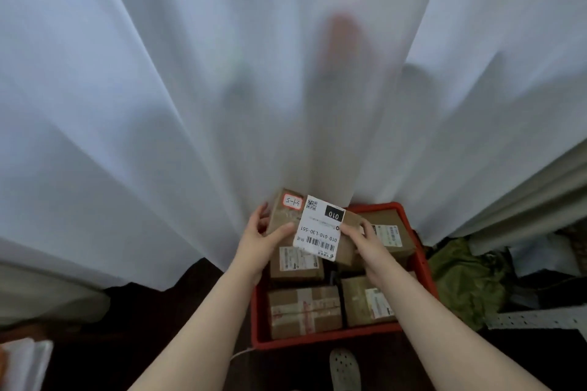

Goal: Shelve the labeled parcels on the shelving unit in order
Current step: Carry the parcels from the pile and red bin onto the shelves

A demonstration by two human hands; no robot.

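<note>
The step in hand looks like picking and reading: a brown cardboard parcel [279, 216] is held up just above the far-left corner of a red crate [324, 343], its top turned toward the camera. On that top are a white label [319, 228] printed "010" and a small red-bordered sticker [292, 201] with a handwritten code. The left hand [263, 238] grips the parcel's left side, thumb laid across the near face and the other fingers [262, 211] curled round the far-left edge. The right hand [368, 241] pinches the right edge just beside the label. Several other parcels [305, 311] lie flat in the crate below, so most of the shelving seems left to do. The next move probably calls for reading the sticker's code, then turning toward the matching shelf and carrying the parcel level so the label stays readable. No shelf bay shows here. A perforated metal rail [536, 319] at the near right may belong to the unit, though I cannot tell. There is no counter: the crate sits on a dark floor [158, 327]. A white curtain [190, 105] fills the far side, a green bag [463, 276] lies right of the crate, and a pale perforated shoe [344, 368] shows nearest.
</note>
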